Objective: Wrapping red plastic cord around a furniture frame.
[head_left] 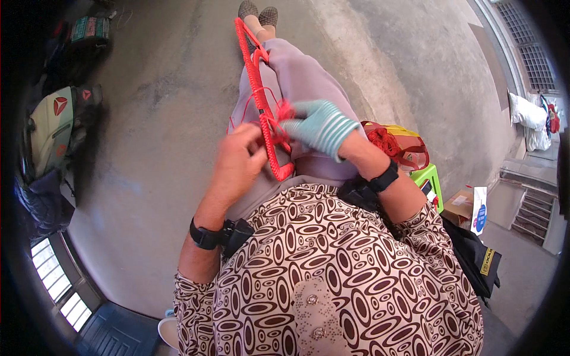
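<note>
A rough grey concrete floor (178,89) is seen below the seated person, with steps at the right edge. A long red frame wound with cord (256,89) is laid along the lap. The left hand (240,157), bare, is closed on the frame near its lower end, fingers pinched around red thread (285,111). The right hand (320,126), covered by a ribbed pale-teal glove, is curled against the frame, thread gripped at the fingertips. A bag of red yarn (395,145) is set beside a green stool (428,175).
</note>
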A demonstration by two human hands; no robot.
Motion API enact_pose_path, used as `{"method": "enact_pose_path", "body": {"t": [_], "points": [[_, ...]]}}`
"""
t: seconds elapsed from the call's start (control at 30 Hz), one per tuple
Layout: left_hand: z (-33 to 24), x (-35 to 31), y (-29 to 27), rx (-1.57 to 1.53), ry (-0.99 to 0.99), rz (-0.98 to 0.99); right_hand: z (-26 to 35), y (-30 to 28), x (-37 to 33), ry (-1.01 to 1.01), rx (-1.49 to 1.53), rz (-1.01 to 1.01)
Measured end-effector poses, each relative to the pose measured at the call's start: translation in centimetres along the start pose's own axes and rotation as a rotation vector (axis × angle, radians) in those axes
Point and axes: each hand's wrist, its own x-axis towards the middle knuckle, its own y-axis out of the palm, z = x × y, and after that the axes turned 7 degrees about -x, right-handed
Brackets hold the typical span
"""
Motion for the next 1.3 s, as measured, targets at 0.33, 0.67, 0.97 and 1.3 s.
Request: {"method": "enact_pose_path", "body": {"t": [0.33, 0.67, 0.97, 1.3], "points": [[-4.4, 0.0, -1.7, -0.554, -0.204, 0.004, 1.3, -10.9, -4.7, -0.522, 1.034, -0.19], [-2.9, 0.3, -6.7, -1.736, -0.314, -0.025, 1.8, -13.7, -10.5, -0.676, 0.911, 0.368], [-1.5, -6.0, -8.8, -0.576, -0.548, -0.066, -1.4, 1.8, -1.6, 0.426, 0.97, 0.323], [-0.8, -4.8, -5.9, -1.51, -0.096, 0.031, -0.3, -2.1, -2.6, 0.222, 0.664, -0.002]]}}
